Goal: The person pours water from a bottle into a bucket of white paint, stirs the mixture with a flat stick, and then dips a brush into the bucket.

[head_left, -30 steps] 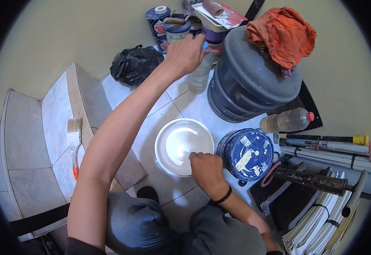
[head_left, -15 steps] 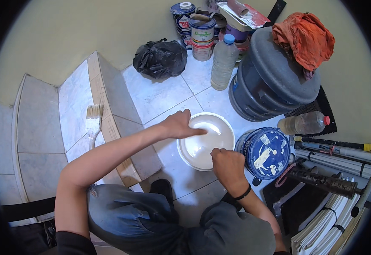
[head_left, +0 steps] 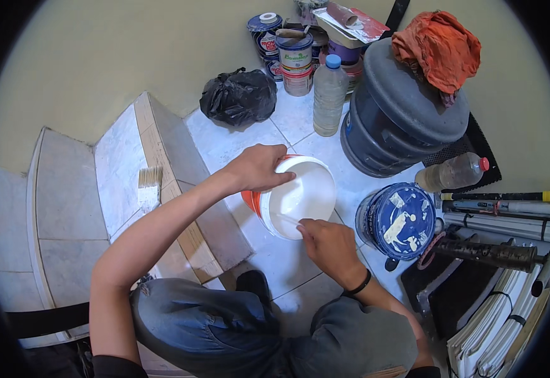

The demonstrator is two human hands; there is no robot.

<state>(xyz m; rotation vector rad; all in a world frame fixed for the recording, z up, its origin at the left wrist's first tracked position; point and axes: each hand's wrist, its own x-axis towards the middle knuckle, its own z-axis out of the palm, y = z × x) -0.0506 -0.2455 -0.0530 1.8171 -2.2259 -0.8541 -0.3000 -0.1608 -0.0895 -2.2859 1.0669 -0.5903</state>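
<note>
A round bucket (head_left: 313, 183), white inside with orange on its outer wall, stands tilted to the right over the floor in front of me. My left hand (head_left: 262, 169) is closed on its far left rim, with the thumb over the edge. Near the bucket's close right rim, my right hand (head_left: 332, 249) is closed around a thin pale stick (head_left: 286, 218) that reaches inside. The stick's lower end is hard to make out against the white interior. A lidded blue paint bucket (head_left: 404, 220), spattered with white, stands just right of my right hand.
Left, a paintbrush (head_left: 150, 189) lies on the tiled step (head_left: 114, 164). Behind are a black plastic bag (head_left: 238, 97), paint cans (head_left: 295, 60), a blue-capped bottle (head_left: 330, 97) and a large grey container (head_left: 395, 120) topped by an orange cloth (head_left: 439, 50). A red-capped bottle (head_left: 451, 173) lies right, near poles (head_left: 502, 206).
The bucket has tipped rightward, so its orange outer side now shows. My left hand rose with its rim. My right hand shifted slightly left, and the stick in it has come into sight.
</note>
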